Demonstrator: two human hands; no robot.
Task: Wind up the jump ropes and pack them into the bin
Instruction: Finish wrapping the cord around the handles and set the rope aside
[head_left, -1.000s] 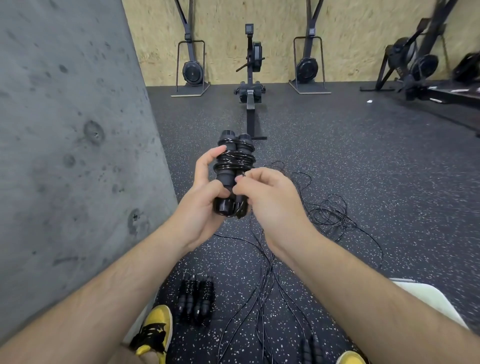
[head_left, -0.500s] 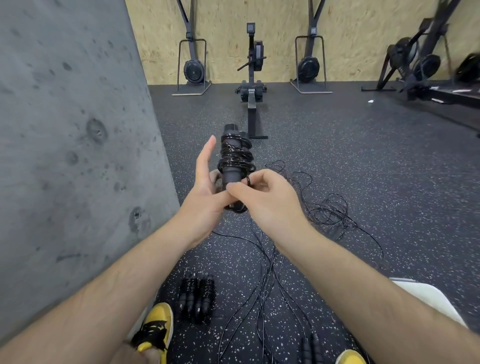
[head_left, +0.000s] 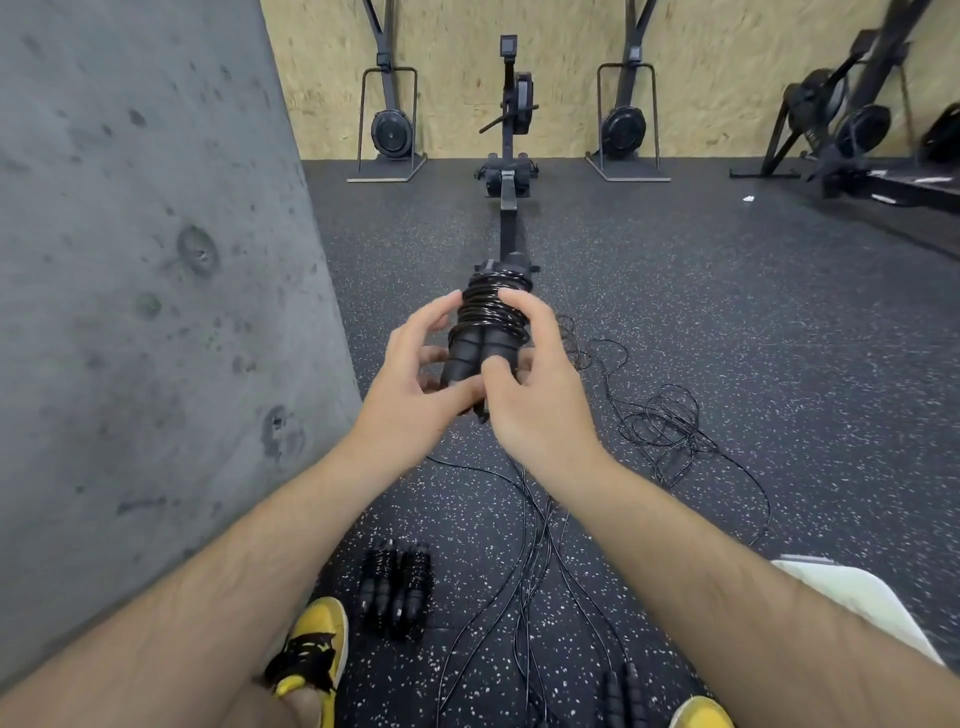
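Note:
A black jump rope (head_left: 488, 322), its cord coiled round its two handles, is held up in front of me. My left hand (head_left: 415, 384) holds the lower ends of the handles with thumb and fingers. My right hand (head_left: 535, 395) curls round the coil from the right, its thumb on the handles. Two wound ropes (head_left: 397, 584) lie side by side on the floor near my left shoe. Loose black cords (head_left: 665, 426) sprawl over the floor, and two more handles (head_left: 621, 696) lie at the bottom edge. A white bin (head_left: 857, 603) shows at lower right, partly hidden by my right arm.
A grey concrete wall (head_left: 130, 312) rises close on the left. A rowing machine (head_left: 511, 156) stretches toward me along the speckled black floor (head_left: 727, 312), with more machines by the wooden back wall. My yellow shoes (head_left: 311, 644) are at the bottom.
The bundle has been turned so both handles face me side by side. My left fingers have closed in on it, and my right hand has moved up round the coil.

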